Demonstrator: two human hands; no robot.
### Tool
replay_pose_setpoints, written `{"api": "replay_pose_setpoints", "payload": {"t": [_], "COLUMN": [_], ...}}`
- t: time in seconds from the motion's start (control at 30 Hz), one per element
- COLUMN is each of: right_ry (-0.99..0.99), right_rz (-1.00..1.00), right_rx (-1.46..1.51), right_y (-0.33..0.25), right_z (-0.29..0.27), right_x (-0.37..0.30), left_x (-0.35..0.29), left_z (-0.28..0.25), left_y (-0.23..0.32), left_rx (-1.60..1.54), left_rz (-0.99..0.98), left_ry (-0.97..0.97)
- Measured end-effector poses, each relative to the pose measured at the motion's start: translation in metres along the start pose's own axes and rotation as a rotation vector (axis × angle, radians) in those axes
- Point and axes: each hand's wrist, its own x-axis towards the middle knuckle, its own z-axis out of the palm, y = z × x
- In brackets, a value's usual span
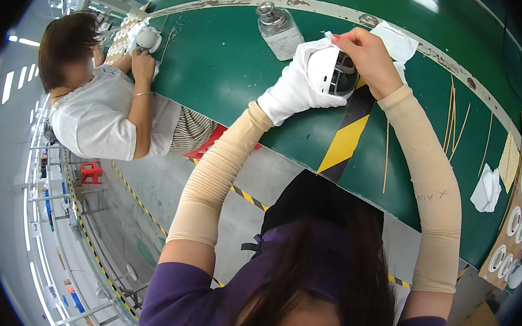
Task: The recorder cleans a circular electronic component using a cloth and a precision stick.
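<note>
White-and-black device (pixel 323 68) held in the gloved left hand (pixel 293 85) over a green table (pixel 220 57), the bare right hand (pixel 372 59) at its top edge, its grip unclear

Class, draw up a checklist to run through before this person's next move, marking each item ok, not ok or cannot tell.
1. White-and-black device supported: ok, held in the left hand.
2. Left hand covered: ok, gloved in white.
3. Right hand covered: not ok, if gloves are wanted on both; it is bare.
4. What the right fingers pinch: cannot tell, too small.
5. Bottle closed: cannot tell, though its metal top is on.
</note>
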Motion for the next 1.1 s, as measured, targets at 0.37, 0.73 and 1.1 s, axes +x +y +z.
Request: {"api": "replay_pose_setpoints", "payload": {"t": [0.37,0.73,1.1], "right_ry": [-0.099,0.01,0.01], "right_rz": [-0.267,-0.082,-0.196], "right_rx": [-0.206,-0.081,0.025], "right_y": [-0.018,-0.002,-0.007], "right_z": [0.004,-0.006,-0.019], "right_x": [-0.039,0.0,-0.037], "left_x": [0.024,0.005,0.003], "left_z": [-0.013,-0.009,-0.018], "left_y": [0.011,0.004,0.015], "left_rx": [0.185,-0.032,-0.326], "left_rz": [0.179,0.0,-0.232], "left_ry": [-0.358,-0.125,-0.197]}}
